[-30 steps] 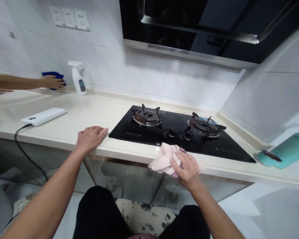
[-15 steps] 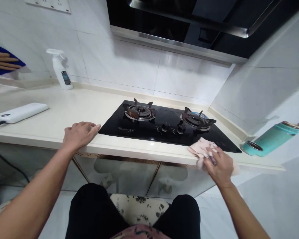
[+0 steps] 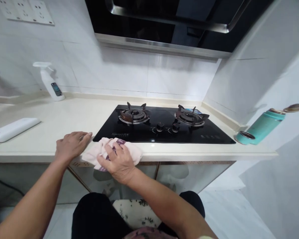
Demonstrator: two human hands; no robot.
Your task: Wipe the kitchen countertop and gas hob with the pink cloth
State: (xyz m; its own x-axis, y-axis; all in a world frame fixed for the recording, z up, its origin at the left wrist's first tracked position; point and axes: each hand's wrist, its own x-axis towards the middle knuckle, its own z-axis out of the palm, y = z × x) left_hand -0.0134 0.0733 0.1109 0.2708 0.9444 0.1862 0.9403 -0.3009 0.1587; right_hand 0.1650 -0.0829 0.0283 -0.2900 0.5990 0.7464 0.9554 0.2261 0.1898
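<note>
My right hand (image 3: 117, 162) presses a crumpled pale pink cloth (image 3: 133, 151) against the front edge of the cream countertop (image 3: 64, 122), just in front of the black glass gas hob (image 3: 164, 127). Its fingers curl over the cloth and grip it. My left hand (image 3: 71, 145) rests palm down on the counter edge right beside the cloth, fingers stretched out flat, holding nothing. The two hands nearly touch.
A white spray bottle (image 3: 49, 81) stands by the back wall at left. A white power bank (image 3: 11, 129) lies at the far left. A teal flask (image 3: 261, 127) lies on its side at the counter's right end. A range hood (image 3: 164, 23) hangs above.
My right hand slid the pink cloth along the counter's front edge, first right, then far left to beside my left hand. The other person's hand and blue cloth have left the view.
</note>
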